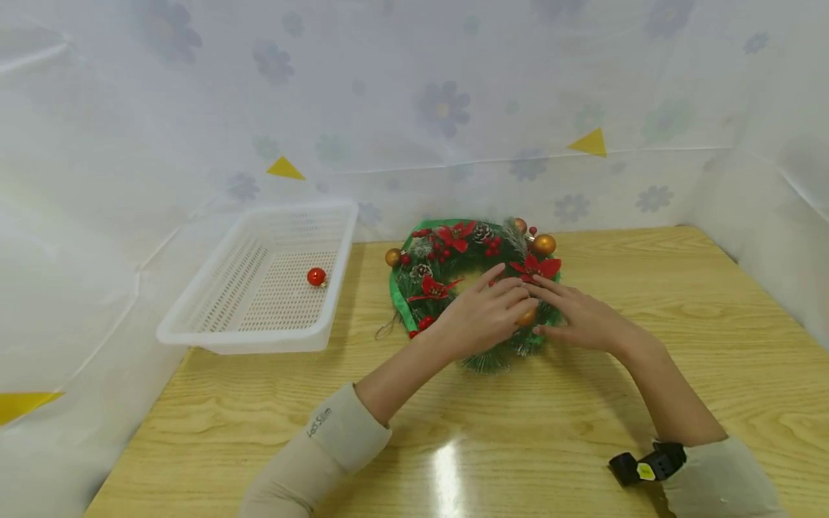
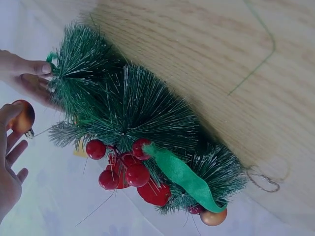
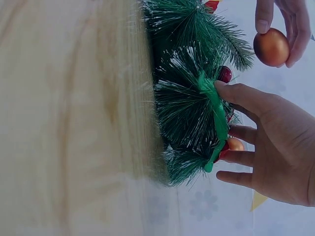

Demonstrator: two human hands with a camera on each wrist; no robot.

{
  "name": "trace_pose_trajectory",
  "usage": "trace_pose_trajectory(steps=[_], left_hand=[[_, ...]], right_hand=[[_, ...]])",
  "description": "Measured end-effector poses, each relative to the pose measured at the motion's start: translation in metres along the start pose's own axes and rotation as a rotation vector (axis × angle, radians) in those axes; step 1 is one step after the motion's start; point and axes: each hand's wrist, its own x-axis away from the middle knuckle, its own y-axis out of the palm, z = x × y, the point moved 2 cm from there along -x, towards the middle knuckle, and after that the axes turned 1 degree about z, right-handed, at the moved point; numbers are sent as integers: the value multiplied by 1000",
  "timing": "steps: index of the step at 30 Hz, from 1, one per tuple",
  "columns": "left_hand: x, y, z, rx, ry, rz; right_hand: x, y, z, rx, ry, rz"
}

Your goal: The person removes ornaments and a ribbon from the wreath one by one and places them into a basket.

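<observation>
A Christmas wreath (image 1: 492, 360) of frosted green pine with red flowers, red berries, pine cones and a green ribbon (image 2: 182, 174) lies on the table. My left hand (image 1: 482, 316) is over its near right part and pinches a gold bauble (image 3: 272, 47) between thumb and fingers. In the left wrist view, the bauble's metal cap points toward the pine needles. At the wreath's right side is my right hand (image 3: 283, 140), fingers spread and nearly straight. Its thumb touches the ribbon at the outer edge, while the fingers reach over the decorated face.
To the left stands a white perforated basket (image 1: 239, 338) with one red bauble (image 1: 316, 277) inside. A twine loop (image 2: 263, 182) sticks out from the wreath's left edge. Behind the wooden table (image 1: 518, 446) hangs a flower-printed white sheet (image 1: 401, 93) with yellow triangles.
</observation>
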Motion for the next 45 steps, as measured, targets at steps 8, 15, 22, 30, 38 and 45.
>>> trace_pose_trajectory(steps=[8,15,22,30,38,45], left_hand=[[-3,-2,-4,23,-19,31],[-4,-5,-6,16,-27,30],[-5,-7,-8,-2,-29,57],[-6,-9,-11,-33,-29,63],[-8,-13,-15,-46,-34,77],[-6,-17,-20,-33,-47,60]], right_hand=[[0,-1,1,-13,35,-12],[0,-1,1,-19,42,-18],[0,-1,1,-18,48,-23],[0,-1,1,-8,42,-23],[0,-2,-1,9,39,-20],[0,-2,-2,18,20,-17]])
